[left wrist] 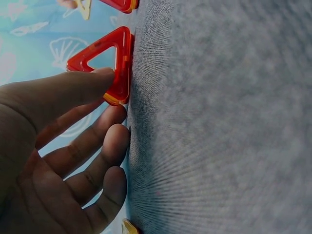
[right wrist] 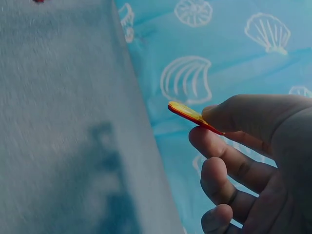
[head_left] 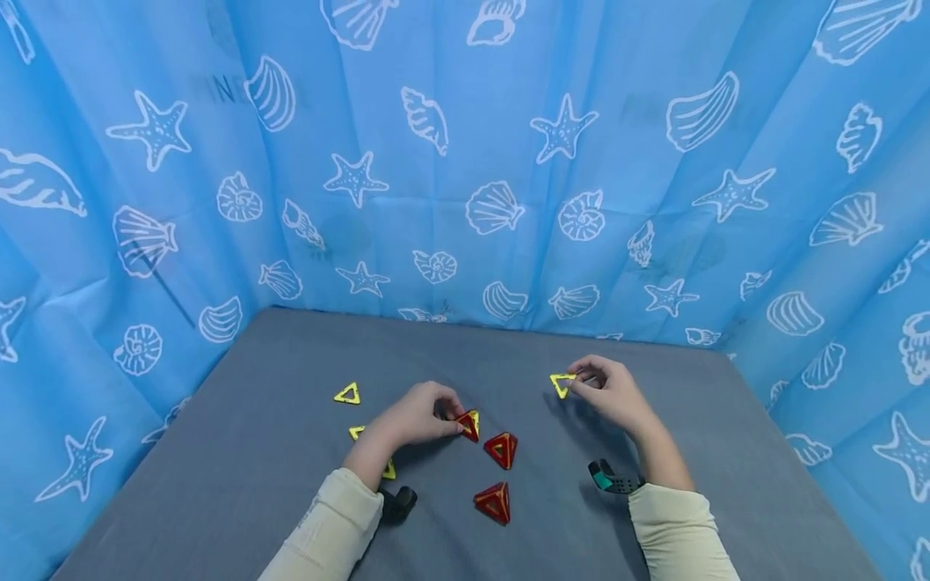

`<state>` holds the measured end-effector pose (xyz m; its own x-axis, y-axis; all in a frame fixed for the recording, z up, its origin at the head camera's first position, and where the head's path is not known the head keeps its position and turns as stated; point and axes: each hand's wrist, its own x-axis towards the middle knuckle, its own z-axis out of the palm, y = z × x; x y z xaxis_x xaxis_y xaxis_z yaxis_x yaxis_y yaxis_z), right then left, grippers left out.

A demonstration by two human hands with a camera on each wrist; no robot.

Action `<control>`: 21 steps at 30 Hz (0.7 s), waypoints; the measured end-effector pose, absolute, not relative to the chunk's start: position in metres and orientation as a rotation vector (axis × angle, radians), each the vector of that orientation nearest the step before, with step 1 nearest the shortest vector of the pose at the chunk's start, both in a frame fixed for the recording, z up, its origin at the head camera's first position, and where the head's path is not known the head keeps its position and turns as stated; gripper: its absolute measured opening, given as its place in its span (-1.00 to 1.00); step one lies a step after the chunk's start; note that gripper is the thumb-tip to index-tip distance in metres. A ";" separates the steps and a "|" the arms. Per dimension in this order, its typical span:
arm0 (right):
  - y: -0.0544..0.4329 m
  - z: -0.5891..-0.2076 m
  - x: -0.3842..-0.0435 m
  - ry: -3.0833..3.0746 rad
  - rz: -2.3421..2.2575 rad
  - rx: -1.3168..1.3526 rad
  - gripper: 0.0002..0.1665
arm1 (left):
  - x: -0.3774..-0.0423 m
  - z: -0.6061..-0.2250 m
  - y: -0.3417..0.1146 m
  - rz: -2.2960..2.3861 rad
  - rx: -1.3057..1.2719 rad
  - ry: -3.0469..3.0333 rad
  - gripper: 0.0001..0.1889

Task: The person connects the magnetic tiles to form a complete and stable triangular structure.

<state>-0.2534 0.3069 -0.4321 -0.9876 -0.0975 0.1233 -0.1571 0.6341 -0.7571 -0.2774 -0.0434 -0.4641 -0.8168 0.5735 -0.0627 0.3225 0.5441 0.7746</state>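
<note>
My left hand (head_left: pixel 417 415) grips a small piece of red and yellow triangular tiles (head_left: pixel 471 424) that stands upright on the table. In the left wrist view its thumb lies on the red triangular tile (left wrist: pixel 125 58), while the lower fingers stay loosely curled. Farther right, my right hand (head_left: pixel 606 391) holds a yellow triangular tile (head_left: pixel 562 384) up above the cloth. The right wrist view shows that tile edge-on, with a red side, pinched between thumb and forefinger. Beside the left hand's piece sits a red pyramid of tiles (head_left: pixel 501 449); another red pyramid (head_left: pixel 493 503) stands nearer me.
A yellow triangular tile (head_left: pixel 348 394) lies to the left. Two more yellow tiles, one at its visible tip (head_left: pixel 356 432), are partly hidden by the left forearm. Grey cloth (head_left: pixel 291 355) covers the table, and a blue shell-patterned curtain (head_left: pixel 450 186) surrounds it.
</note>
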 end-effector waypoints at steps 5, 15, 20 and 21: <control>0.294 -0.434 -0.253 -2.783 1.300 0.270 -0.77 | -0.278 -0.465 -0.044 1.151 0.745 2.473 -0.96; 0.271 -0.443 -0.255 -2.802 1.277 0.389 -0.82 | -0.277 -0.466 -0.044 1.154 0.751 2.478 -0.95; 0.259 -0.446 -0.255 -2.811 1.274 0.421 -0.83 | -0.277 -0.466 -0.043 1.156 0.740 2.485 -0.95; 0.256 -0.448 -0.255 -2.817 1.278 0.426 -0.84 | -0.277 -0.466 -0.043 1.158 0.739 2.485 -0.95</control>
<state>-0.2546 0.2565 -0.4477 -0.9625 -0.2385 0.1289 -0.2541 0.6277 -0.7359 -0.2768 -0.0432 -0.4663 -0.8222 0.5667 -0.0531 0.3239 0.5426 0.7750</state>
